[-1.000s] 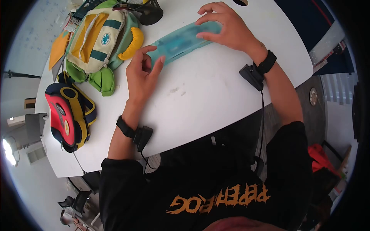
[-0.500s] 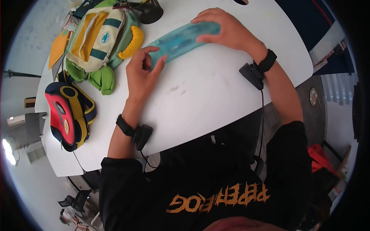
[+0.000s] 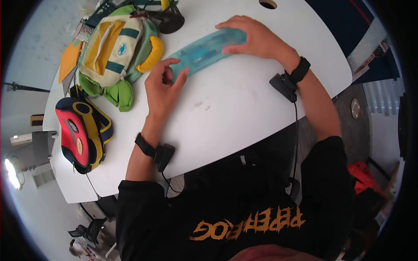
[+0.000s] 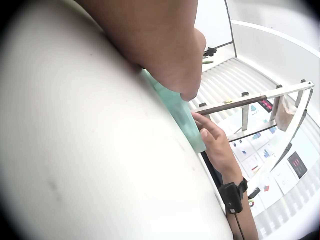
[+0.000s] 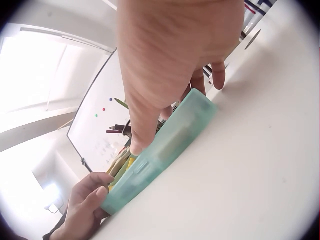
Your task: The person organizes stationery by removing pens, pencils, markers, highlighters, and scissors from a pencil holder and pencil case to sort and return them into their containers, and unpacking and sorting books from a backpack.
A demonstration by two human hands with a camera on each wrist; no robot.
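Observation:
A long translucent teal pencil case [image 3: 202,53] lies on the white table [image 3: 235,104], with darker shapes showing dimly inside. My left hand [image 3: 162,91] holds its left end, thumb on the near side and index finger over the far side. At the other end my right hand [image 3: 264,41] grips the case, thumb along the near edge and fingers reaching across to the far edge. From the right wrist, the case [image 5: 167,145] shows its long side and a small catch, and the left hand [image 5: 82,205] pinches its far end.
A cream and green backpack [image 3: 111,52] with a yellow handle lies left of the case. Nearer stands a red and navy bag [image 3: 80,135]. A black mesh pen holder [image 3: 172,19] is behind the case, and a round hole [image 3: 267,4] pierces the table's back.
The fingers of my right hand have lowered from above the case onto its far edge. My left hand keeps its place at the left end. The head view has shifted slightly.

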